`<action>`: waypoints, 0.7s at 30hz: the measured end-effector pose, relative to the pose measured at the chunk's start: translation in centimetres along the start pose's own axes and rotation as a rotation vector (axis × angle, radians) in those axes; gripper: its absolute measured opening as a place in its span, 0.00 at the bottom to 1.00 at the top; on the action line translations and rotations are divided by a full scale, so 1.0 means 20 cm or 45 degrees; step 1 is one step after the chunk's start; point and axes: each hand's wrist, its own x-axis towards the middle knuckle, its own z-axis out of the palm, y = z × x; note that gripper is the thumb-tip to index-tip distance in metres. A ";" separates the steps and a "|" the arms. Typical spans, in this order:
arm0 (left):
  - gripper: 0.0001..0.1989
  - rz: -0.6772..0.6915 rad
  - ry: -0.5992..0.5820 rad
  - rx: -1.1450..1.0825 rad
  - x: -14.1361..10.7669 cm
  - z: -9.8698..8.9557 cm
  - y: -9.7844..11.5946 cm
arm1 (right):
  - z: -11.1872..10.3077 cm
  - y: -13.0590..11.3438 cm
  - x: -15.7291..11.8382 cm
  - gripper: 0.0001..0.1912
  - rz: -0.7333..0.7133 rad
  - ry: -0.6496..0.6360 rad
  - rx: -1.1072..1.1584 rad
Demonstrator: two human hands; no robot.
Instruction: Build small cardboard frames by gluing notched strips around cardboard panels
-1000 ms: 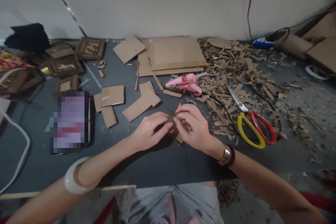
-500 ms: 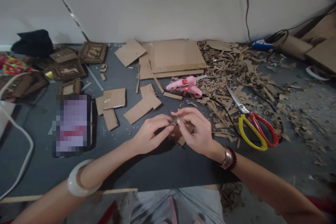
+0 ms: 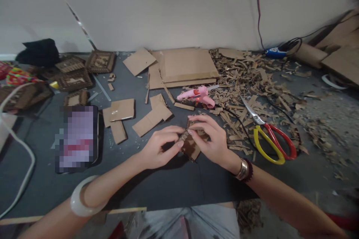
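Note:
Both my hands meet over a small brown cardboard piece (image 3: 193, 148) with a ridged, corrugated strip along its edge. My left hand (image 3: 162, 145) pinches the strip's near end between thumb and fingers. Opposite it, my right hand (image 3: 209, 136) grips the same piece, with thumb and fingertips pressed on the strip and the other fingers curled over the top. Part of the piece is hidden under the right fingers. Beyond the hands lies a pink hot glue gun (image 3: 198, 95) with a small red light. Red-and-yellow-handled scissors (image 3: 266, 130) rest to the right, blades partly apart.
Cut cardboard pieces (image 3: 122, 110) lie left of my hands, beside a phone (image 3: 77, 138). Larger cardboard sheets (image 3: 187, 63) are stacked at the back. Shredded scraps (image 3: 252, 74) cover the right side. Ridged cardboard frames (image 3: 99, 61) pile up back left, near a white cable (image 3: 30, 149).
My fingers have shifted slightly along the strip, and more of the cardboard piece's flat face shows. The whole view has tipped a little; the other things on the table stay in place.

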 end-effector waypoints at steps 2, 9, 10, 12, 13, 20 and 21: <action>0.18 0.061 -0.021 -0.061 0.00 0.00 0.00 | 0.01 0.00 -0.01 0.05 -0.048 -0.001 -0.018; 0.11 -0.035 0.003 -0.030 0.00 0.02 -0.03 | 0.03 0.00 -0.03 0.03 -0.204 -0.054 -0.025; 0.11 -0.038 -0.005 -0.019 0.01 0.02 -0.03 | 0.03 -0.01 -0.03 0.03 -0.193 -0.052 -0.030; 0.10 -0.043 -0.012 -0.019 0.01 0.02 -0.02 | 0.03 -0.01 -0.02 0.04 -0.163 -0.047 -0.031; 0.10 -0.047 -0.013 -0.025 0.01 0.02 -0.02 | 0.03 -0.01 -0.02 0.04 -0.150 -0.051 -0.026; 0.12 -0.039 -0.020 -0.059 0.02 0.02 -0.01 | 0.02 -0.03 -0.02 0.06 0.001 -0.046 0.036; 0.12 -0.025 -0.028 -0.054 0.02 0.02 -0.01 | 0.02 -0.02 -0.02 0.06 0.054 -0.035 0.056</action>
